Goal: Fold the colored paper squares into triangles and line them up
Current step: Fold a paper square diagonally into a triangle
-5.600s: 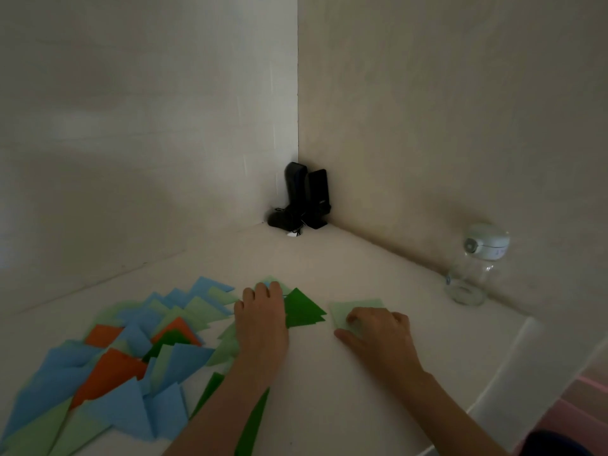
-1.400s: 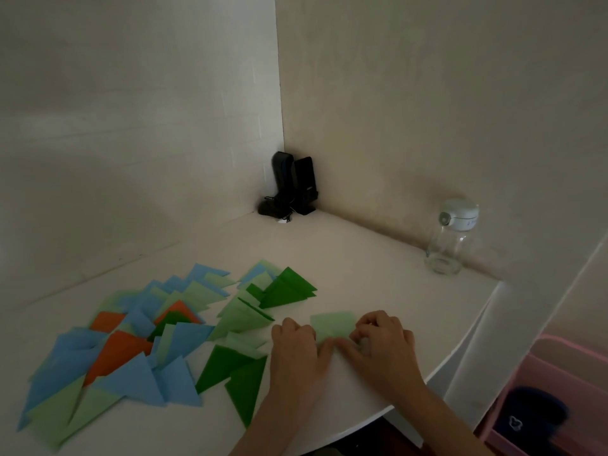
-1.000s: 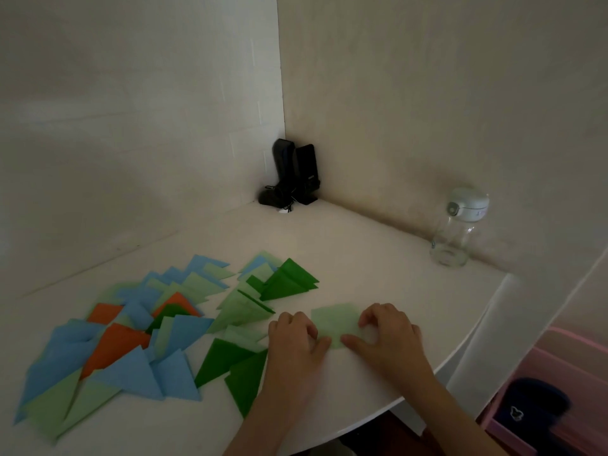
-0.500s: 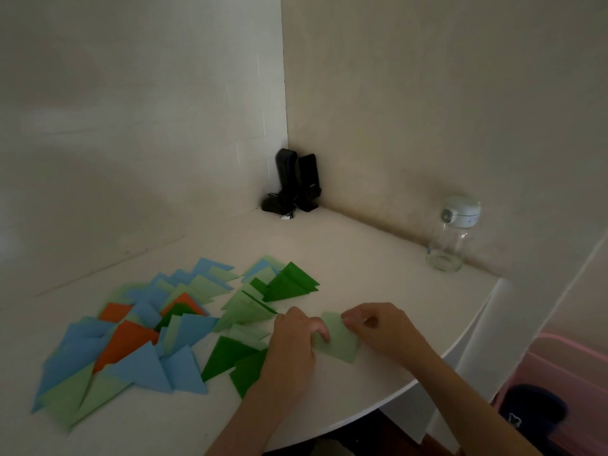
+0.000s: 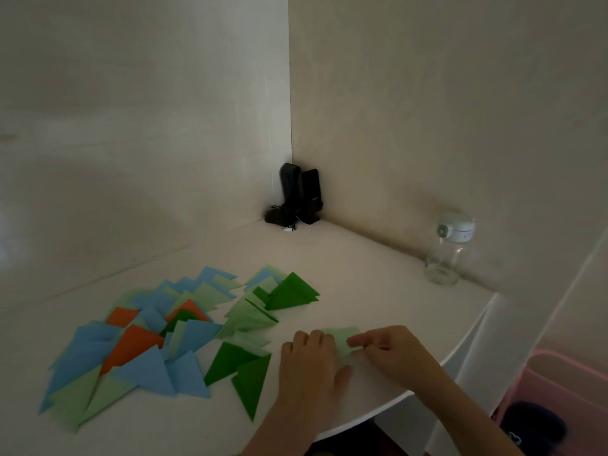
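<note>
Here, step in hand: we judge that we are folding one light green paper square [image 5: 343, 340] into a triangle, with the crease not yet pressed flat.
Left hand: our left hand [image 5: 312, 360] lies flat, fingers straight, pressing the sheet's left part onto the worktop [image 5: 362, 274].
Right hand: our right hand [image 5: 391, 352] pinches the sheet's right edge between thumb and forefinger; the two hands are almost touching over the paper.
Paper in work: it sits between and under our hands, near the worktop's curved front edge; most of it is hidden, so we cannot tell how well the corners meet.
Finished pieces: a spread of folded triangles [image 5: 148, 340], blue, orange and both greens, lies to the left of our left hand, overlapping loosely; two dark green triangles [image 5: 241, 373] lie just beside that hand.
Beyond our hands: a clear bottle with a pale cap [image 5: 449, 250] stands well apart on the far right, and a black device [image 5: 297, 197] stands in the wall corner.
Risk, crease: if the pinching fingers pull while the flat hand loosens, the sheet could slide and the corners miss, giving a crooked triangle.
Risk, edge: the paper lies close to the front rim, so a slip toward us could send it off.
Risk, lining up: the left wrist lies near the dark green pair and could nudge them.
</note>
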Available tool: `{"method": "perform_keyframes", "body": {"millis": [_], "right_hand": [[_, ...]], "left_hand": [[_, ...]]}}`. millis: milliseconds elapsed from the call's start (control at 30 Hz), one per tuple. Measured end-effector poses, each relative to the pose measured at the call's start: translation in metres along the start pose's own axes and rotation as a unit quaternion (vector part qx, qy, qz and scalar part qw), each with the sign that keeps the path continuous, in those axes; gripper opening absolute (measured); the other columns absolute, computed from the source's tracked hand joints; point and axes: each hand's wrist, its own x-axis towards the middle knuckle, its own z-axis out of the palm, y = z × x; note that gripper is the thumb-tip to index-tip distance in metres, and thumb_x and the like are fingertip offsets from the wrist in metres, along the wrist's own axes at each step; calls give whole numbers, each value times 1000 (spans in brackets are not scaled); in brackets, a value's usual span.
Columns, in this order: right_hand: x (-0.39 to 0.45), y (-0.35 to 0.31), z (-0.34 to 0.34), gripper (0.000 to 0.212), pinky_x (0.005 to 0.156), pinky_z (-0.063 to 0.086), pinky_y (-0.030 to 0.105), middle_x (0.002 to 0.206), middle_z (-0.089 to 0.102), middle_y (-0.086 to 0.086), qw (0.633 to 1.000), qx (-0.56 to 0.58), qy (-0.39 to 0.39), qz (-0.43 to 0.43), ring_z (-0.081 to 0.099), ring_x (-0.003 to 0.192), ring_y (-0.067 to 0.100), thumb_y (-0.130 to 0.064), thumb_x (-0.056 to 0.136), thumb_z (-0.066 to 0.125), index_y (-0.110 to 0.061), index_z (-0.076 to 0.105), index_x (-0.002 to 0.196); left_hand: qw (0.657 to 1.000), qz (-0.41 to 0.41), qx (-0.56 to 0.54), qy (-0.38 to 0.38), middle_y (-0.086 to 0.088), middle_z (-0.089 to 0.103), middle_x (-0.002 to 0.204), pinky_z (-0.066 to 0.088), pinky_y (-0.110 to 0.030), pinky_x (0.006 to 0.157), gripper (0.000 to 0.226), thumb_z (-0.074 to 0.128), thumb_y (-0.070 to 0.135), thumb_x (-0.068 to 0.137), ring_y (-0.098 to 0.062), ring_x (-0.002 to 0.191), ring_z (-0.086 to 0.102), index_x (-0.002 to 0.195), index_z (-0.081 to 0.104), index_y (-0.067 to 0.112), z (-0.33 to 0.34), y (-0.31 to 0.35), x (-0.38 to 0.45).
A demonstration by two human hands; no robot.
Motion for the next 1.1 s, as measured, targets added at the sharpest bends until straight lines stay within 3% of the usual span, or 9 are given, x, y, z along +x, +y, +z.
{"method": "perform_keyframes", "body": {"millis": [67,167,267,500,633,867,933,1033,1100], "right_hand": [[-1,0,0,37,70,45,9,69,67,-23,1000,10,-9,-16,61,67,-10,-3,79,60,-39,71,81],[5,1,5,26,74,36,4,83,55,-20,993,-105,9,-50,52,73,-6,-25,76,73,-36,69,100],[14,3,11,32,85,39,24,92,44,-12,980,-195,4,-50,49,90,6,-45,76,70,-41,66,107],[13,6,22,17,86,41,32,82,45,-13,985,-154,70,-26,49,82,6,-47,84,61,-39,71,95],[18,0,25,22,84,33,29,93,51,-10,982,-174,68,12,53,93,10,-55,85,52,-40,67,91],[24,0,38,30,79,29,30,83,44,-13,968,-219,122,21,51,92,9,-66,81,50,-37,54,76],[24,2,41,31,79,29,30,85,46,-13,965,-228,132,18,50,92,9,-67,81,49,-37,53,76],[24,5,42,31,77,27,29,87,48,-13,964,-225,140,10,48,90,8,-67,81,49,-37,52,76],[23,6,41,29,78,27,29,88,49,-13,965,-225,136,8,47,89,7,-65,81,50,-36,51,78]], "left_hand": [[1000,1,-8,22,14,55,68,40,-25,51,25,78,36,58,-10,60,51,68,57,29,1,-4,4],[998,-3,-51,43,16,57,69,39,-25,55,19,70,17,65,-10,63,51,71,58,30,2,-12,5],[993,-10,-102,52,14,60,75,36,-28,64,17,67,13,78,-13,72,51,76,61,29,3,-23,5],[983,-89,-149,65,9,57,75,41,-33,64,22,82,24,65,-16,74,49,67,60,26,6,-37,7],[984,-117,-117,67,5,55,82,40,-32,71,16,72,34,78,-18,81,47,75,63,21,5,-31,5],[990,-128,-13,66,1,51,67,41,-33,51,41,52,54,79,-19,62,50,58,58,20,14,-16,18],[989,-135,-19,52,-1,53,72,42,-35,56,37,66,52,76,-20,69,51,64,60,19,16,-17,18],[986,-160,-37,5,1,52,98,39,-34,80,43,45,60,88,-19,95,46,91,61,20,12,-21,19],[985,-161,-54,-11,4,49,104,35,-30,86,43,38,61,90,-16,101,42,96,57,23,11,-23,20]]}}
